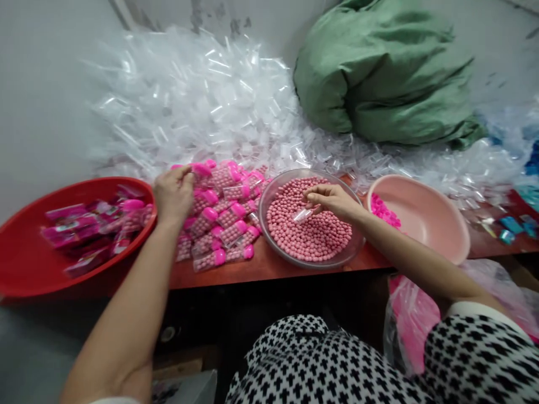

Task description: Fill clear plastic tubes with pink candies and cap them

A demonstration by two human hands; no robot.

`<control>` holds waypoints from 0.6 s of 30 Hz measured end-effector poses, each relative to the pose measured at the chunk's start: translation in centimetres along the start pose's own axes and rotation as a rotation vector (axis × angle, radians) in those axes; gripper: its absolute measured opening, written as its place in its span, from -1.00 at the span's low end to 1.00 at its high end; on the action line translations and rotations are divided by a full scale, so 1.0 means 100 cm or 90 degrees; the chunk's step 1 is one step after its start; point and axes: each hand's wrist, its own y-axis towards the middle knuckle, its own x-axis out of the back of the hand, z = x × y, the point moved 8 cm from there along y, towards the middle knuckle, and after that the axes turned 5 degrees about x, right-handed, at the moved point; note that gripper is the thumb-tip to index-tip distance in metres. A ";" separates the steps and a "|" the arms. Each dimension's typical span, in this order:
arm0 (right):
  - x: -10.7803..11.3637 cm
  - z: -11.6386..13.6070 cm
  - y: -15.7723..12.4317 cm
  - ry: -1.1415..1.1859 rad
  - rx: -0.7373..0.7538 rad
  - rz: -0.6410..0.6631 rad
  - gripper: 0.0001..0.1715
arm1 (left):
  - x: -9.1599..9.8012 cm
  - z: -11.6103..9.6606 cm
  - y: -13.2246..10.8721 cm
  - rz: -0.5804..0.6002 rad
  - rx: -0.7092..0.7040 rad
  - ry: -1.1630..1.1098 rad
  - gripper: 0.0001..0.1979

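My left hand (pixel 174 193) is closed at the left edge of a pile of bead-filled clear containers with pink caps (pixel 231 216); its fingertips are at a pink cap at the top of the pile. My right hand (pixel 330 201) is over a bowl (pixel 263 216) of pink beads (pixel 311 238), its fingers closed round a small clear container (pixel 302 214) that is tilted just above the beads. Whether that container has beads inside cannot be made out.
A red basin (pixel 25 275) with pink packets (pixel 90 227) stands at the left. Right of the bowl is a pale pink basin (pixel 433 224) with bright pink caps (pixel 384 209). Behind lie heaped clear containers (pixel 189 95) and a green sack (pixel 387 78). The red table's front edge (pixel 236 275) is near me.
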 end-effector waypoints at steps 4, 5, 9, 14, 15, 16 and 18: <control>0.055 0.012 0.012 -0.086 0.055 -0.106 -0.72 | -0.013 0.021 0.011 -0.003 -0.061 0.104 -0.70; 0.068 0.017 0.018 -0.140 0.066 -0.133 -0.77 | -0.014 0.019 0.008 -0.012 -0.082 0.102 -0.68; 0.102 0.033 0.052 -0.486 0.086 -0.204 -0.85 | -0.009 0.009 -0.004 -0.048 -0.084 0.100 -0.60; 0.069 0.026 0.079 -0.563 0.126 -0.037 -0.77 | 0.003 -0.024 -0.025 -0.044 -0.117 0.087 -0.58; 0.048 0.020 0.075 -0.558 0.153 0.074 -0.75 | 0.005 -0.035 -0.031 -0.037 -0.129 0.073 -0.59; 0.027 0.015 0.067 -0.566 0.189 0.187 -0.73 | 0.005 -0.047 -0.037 -0.028 -0.139 0.054 -0.60; -0.009 0.004 0.044 -0.631 0.283 0.363 -0.69 | -0.002 -0.075 -0.049 0.012 -0.150 -0.002 -0.64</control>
